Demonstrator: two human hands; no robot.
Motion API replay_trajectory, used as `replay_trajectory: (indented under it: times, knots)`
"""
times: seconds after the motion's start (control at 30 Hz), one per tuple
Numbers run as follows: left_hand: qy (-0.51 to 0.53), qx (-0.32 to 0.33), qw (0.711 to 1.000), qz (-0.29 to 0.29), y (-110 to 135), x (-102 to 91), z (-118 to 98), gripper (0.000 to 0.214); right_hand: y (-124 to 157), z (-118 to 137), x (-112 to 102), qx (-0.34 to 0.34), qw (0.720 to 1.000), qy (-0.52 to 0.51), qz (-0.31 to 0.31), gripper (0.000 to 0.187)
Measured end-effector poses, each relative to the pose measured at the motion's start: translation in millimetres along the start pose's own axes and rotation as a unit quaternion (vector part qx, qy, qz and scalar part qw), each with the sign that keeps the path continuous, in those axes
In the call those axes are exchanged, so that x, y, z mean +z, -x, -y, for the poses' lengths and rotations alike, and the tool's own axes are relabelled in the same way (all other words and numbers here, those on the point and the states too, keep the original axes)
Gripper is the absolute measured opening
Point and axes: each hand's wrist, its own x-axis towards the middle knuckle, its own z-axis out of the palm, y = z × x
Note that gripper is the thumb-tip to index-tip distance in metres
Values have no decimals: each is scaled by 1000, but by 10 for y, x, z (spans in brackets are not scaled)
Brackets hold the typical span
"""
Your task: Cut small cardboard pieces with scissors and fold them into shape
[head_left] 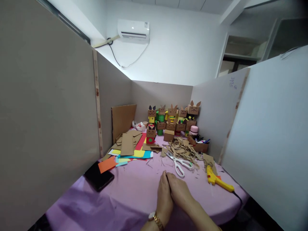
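My left hand [164, 193] and my right hand [179, 191] lie side by side on the purple table cloth [130, 195], touching each other along the fingers. Both are flat with fingers stretched forward and hold nothing. A gold watch [156, 219] sits on my left wrist. White-handled scissors [179, 164] lie just beyond my fingertips. A yellow glue gun [218, 180] rests to the right of my right hand.
A black phone [99, 177] lies at left beside coloured paper sheets [125, 155] and cardboard pieces [127, 142]. Cardboard scraps [181, 147] pile mid-table. Several cardboard box figures [172, 120] stand at the back. Partition walls enclose three sides.
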Motion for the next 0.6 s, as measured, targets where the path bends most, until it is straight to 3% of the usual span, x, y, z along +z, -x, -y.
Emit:
replay_trajectory:
  times: [0.33, 0.6]
  knots:
    - [-8, -4, 1000, 9, 7, -30, -34, 50, 10, 15, -2, -3, 1000, 2, -1, 41]
    - [15, -51, 998, 16, -45, -8, 1, 44, 9, 28, 42, 13, 1000, 9, 5, 38]
